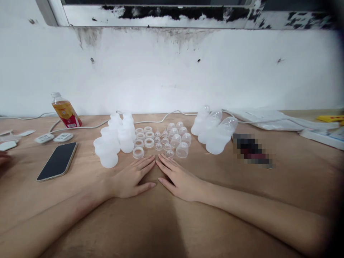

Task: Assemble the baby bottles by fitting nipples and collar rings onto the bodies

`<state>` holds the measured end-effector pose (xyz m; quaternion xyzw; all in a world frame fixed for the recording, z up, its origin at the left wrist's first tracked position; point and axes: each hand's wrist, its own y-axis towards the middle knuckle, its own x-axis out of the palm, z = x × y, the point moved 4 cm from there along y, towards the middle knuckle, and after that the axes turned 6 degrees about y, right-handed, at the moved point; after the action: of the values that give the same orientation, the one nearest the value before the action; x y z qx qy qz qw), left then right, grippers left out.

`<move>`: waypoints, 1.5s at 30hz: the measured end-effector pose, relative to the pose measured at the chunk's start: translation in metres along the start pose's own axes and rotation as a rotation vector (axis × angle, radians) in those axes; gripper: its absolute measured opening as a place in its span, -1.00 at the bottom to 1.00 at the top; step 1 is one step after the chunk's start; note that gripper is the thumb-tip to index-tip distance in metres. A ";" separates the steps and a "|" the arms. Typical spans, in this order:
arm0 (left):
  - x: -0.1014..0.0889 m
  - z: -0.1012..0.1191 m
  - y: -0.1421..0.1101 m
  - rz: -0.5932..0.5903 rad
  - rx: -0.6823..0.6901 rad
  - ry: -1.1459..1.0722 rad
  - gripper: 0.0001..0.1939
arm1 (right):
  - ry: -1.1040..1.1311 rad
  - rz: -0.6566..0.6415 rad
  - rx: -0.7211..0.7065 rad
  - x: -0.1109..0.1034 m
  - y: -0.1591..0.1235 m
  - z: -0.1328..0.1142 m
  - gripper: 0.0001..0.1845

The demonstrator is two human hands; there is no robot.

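Both hands lie flat on the wooden table [129,222], fingertips nearly meeting in the middle. My left hand [134,175] has its fingers stretched out just below a white screw ring [138,153], one of several in two columns. Close to several clear bottle nipples [158,146] and clear dome caps [182,149], my right hand [180,177] also rests with fingers extended and holds nothing. Frosted white baby bottle bodies [109,157] without tops stand grouped on the left. To the right stand a few baby bottles with clear domes on top [219,138].
A phone [57,162] lies at left, near two small white labelled items [63,137] and a drink bottle [66,110]. At the left edge, another person's hand [4,157] shows. Farther right are a pixelated flat object [252,151], a plastic bag [266,120] and a power strip [322,138].
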<state>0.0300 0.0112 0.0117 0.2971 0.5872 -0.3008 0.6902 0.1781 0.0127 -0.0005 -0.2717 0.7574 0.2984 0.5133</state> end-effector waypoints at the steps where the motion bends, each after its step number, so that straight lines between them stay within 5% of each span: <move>1: 0.000 0.000 0.000 0.002 0.001 -0.004 -0.32 | 0.001 0.000 0.000 0.000 0.000 0.000 -0.39; 23: 0.000 0.001 0.000 0.032 0.015 -0.008 -0.34 | -0.016 0.045 -0.033 -0.001 -0.001 -0.001 -0.42; 27: -0.001 -0.001 0.002 0.131 -0.008 0.025 -0.52 | -0.122 0.090 -0.048 -0.010 0.002 -0.004 -0.56; 31: -0.005 -0.006 0.002 0.311 -0.158 0.163 -0.70 | -0.247 0.145 0.097 -0.018 0.005 0.003 -0.68; 36: -0.003 -0.017 0.000 0.406 -0.321 0.284 -0.64 | -0.266 0.220 0.314 -0.019 0.006 0.019 -0.44; 40: -0.003 -0.014 0.001 0.382 -0.222 0.244 -0.66 | -0.141 0.199 0.387 -0.018 0.009 0.035 -0.54; 45: -0.005 -0.007 0.003 0.399 -0.101 0.162 -0.61 | 0.111 0.313 0.235 -0.022 0.012 0.035 -0.79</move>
<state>0.0270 0.0187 0.0162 0.3957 0.5846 -0.1038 0.7006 0.1987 0.0488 0.0117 -0.1050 0.8472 0.2687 0.4461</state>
